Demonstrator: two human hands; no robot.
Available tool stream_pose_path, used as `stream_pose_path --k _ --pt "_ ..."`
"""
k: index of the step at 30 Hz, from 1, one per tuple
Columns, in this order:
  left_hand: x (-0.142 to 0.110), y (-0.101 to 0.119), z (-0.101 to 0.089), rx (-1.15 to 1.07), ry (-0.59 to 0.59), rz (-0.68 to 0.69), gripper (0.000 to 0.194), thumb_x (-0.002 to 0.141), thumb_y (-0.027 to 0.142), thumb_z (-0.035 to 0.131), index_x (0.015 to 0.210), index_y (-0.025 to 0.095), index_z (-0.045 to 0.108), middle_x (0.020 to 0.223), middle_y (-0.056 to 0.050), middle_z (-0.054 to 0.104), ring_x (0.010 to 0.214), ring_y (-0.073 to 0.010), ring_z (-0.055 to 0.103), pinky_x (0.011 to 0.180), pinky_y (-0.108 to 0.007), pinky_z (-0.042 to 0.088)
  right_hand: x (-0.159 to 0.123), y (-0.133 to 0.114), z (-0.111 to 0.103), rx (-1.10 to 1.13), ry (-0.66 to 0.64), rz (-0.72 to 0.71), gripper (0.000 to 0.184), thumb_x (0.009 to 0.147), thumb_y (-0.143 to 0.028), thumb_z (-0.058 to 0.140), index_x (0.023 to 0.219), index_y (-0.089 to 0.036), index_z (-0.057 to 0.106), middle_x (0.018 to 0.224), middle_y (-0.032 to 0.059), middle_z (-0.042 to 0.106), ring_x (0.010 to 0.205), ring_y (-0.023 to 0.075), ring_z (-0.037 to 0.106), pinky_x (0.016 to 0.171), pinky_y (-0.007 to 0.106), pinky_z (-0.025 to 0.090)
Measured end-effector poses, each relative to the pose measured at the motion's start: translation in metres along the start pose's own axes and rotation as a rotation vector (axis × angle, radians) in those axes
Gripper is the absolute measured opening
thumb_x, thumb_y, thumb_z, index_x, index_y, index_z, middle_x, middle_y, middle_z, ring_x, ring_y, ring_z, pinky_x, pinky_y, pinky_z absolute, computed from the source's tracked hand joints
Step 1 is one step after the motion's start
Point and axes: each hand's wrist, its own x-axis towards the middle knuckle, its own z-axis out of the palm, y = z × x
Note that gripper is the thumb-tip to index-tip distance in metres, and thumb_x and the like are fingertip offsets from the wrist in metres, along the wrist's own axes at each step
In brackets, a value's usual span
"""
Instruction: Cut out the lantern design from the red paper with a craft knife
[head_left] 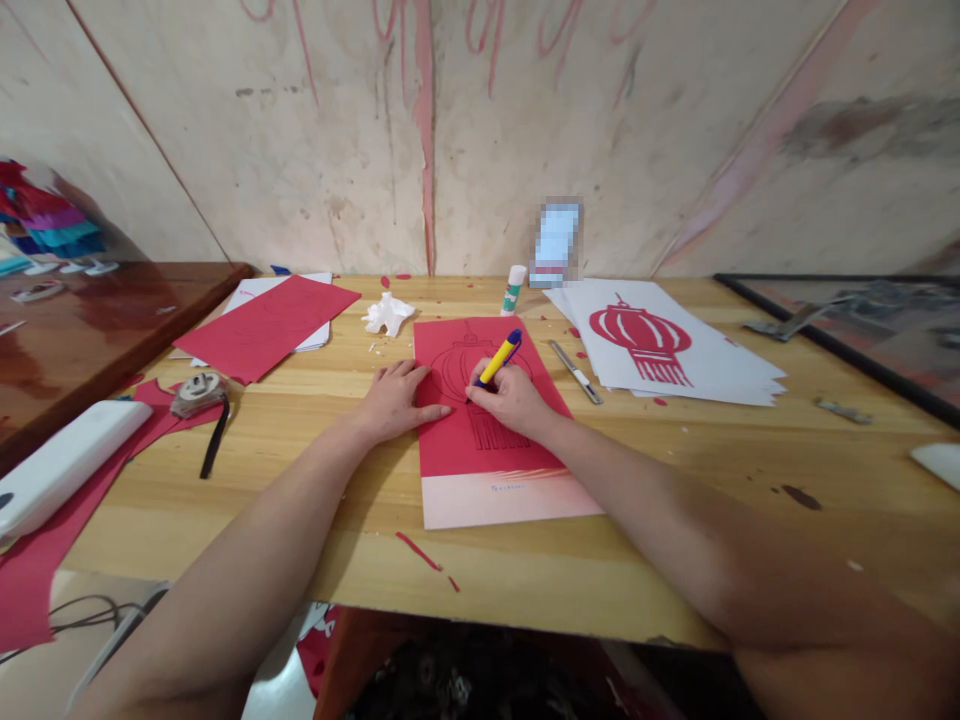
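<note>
A red paper sheet (480,440) with a drawn lantern outline lies on the wooden table (675,470) in front of me. My left hand (394,398) rests flat on the sheet's left edge, fingers stretched out. My right hand (511,398) is closed around a yellow and blue craft knife (501,358), its tip touching the lantern outline on the red sheet.
White sheets with a red cut-out lantern (641,340) lie to the right, a metal blade tool (576,372) beside them. A glue stick (514,289), crumpled tissue (388,313), red paper (270,325), a tape measure (199,392) and a framed glass panel (855,325) surround the work.
</note>
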Motion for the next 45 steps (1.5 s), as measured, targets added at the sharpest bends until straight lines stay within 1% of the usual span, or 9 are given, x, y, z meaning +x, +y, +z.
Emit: stream_pose_path --k 6,12,19,26,32,37,42,45 --pt "0.0003 -0.0010 0.0009 -0.011 0.006 0.004 0.065 0.084 0.062 0.062 0.130 0.017 0.058 0.137 -0.017 0.057 0.134 -0.0351 0.047 0.112 -0.050 0.035 0.0005 -0.0003 -0.0001 -0.007 -0.003 -0.003 0.015 0.072 -0.025 0.059 0.065 -0.022 0.046 0.063 -0.0016 0.052 0.063 0.0161 0.051 0.067 0.032 0.043" --pt "0.0000 -0.0007 0.0009 -0.015 0.001 -0.003 0.066 0.084 0.061 0.062 0.131 0.015 0.057 0.140 -0.018 0.055 0.135 -0.0355 0.046 0.112 -0.050 0.035 -0.0002 0.0000 -0.0002 0.008 -0.002 0.009 0.014 0.072 -0.025 0.059 0.066 -0.022 0.047 0.064 -0.0016 0.053 0.063 0.0164 0.052 0.068 0.032 0.043" --pt "-0.0002 -0.0004 0.0003 -0.023 0.011 -0.004 0.063 0.083 0.061 0.063 0.128 0.019 0.058 0.137 -0.016 0.057 0.133 -0.0360 0.048 0.111 -0.052 0.037 0.0004 0.0018 0.0012 0.022 -0.006 0.005 0.016 0.072 -0.026 0.059 0.063 -0.022 0.046 0.061 -0.0023 0.050 0.062 0.0157 0.050 0.066 0.032 0.042" --pt "-0.0002 -0.0005 0.0001 -0.023 0.008 -0.002 0.064 0.083 0.062 0.062 0.129 0.018 0.058 0.138 -0.016 0.056 0.133 -0.0359 0.047 0.112 -0.051 0.036 -0.0004 0.0014 0.0007 0.026 -0.019 0.004 0.014 0.072 -0.025 0.059 0.065 -0.022 0.048 0.062 -0.0017 0.053 0.063 0.0163 0.051 0.066 0.032 0.042" --pt "-0.0007 0.0020 -0.0018 -0.017 -0.011 -0.010 0.063 0.084 0.060 0.062 0.129 0.017 0.058 0.138 -0.016 0.056 0.134 -0.0356 0.047 0.112 -0.051 0.036 -0.0005 0.0017 0.0011 0.045 -0.017 0.020 0.015 0.071 -0.027 0.060 0.064 -0.023 0.047 0.058 -0.0028 0.048 0.060 0.0157 0.049 0.063 0.031 0.041" --pt "-0.0005 0.0023 -0.0024 -0.012 -0.010 -0.016 0.063 0.084 0.060 0.062 0.129 0.017 0.058 0.139 -0.016 0.055 0.135 -0.0359 0.046 0.112 -0.050 0.036 0.0002 0.0017 0.0012 0.064 -0.040 0.020 0.011 0.070 -0.025 0.059 0.065 -0.022 0.049 0.061 -0.0017 0.052 0.062 0.0162 0.052 0.065 0.032 0.042" --pt "-0.0002 0.0009 -0.0012 -0.014 -0.010 -0.013 0.065 0.083 0.060 0.063 0.130 0.015 0.058 0.139 -0.018 0.055 0.134 -0.0369 0.046 0.112 -0.051 0.035 0.0003 0.0035 0.0020 0.074 -0.024 0.007 0.011 0.070 -0.025 0.059 0.066 -0.022 0.050 0.062 -0.0012 0.052 0.063 0.0168 0.052 0.065 0.032 0.042" --pt "-0.0001 0.0001 -0.0002 -0.017 -0.005 -0.010 0.066 0.084 0.061 0.063 0.131 0.016 0.057 0.141 -0.018 0.054 0.135 -0.0364 0.046 0.112 -0.051 0.035 0.0002 0.0043 0.0024 0.086 -0.019 0.011 0.012 0.070 -0.026 0.060 0.065 -0.022 0.050 0.061 -0.0021 0.051 0.062 0.0158 0.051 0.065 0.031 0.041"
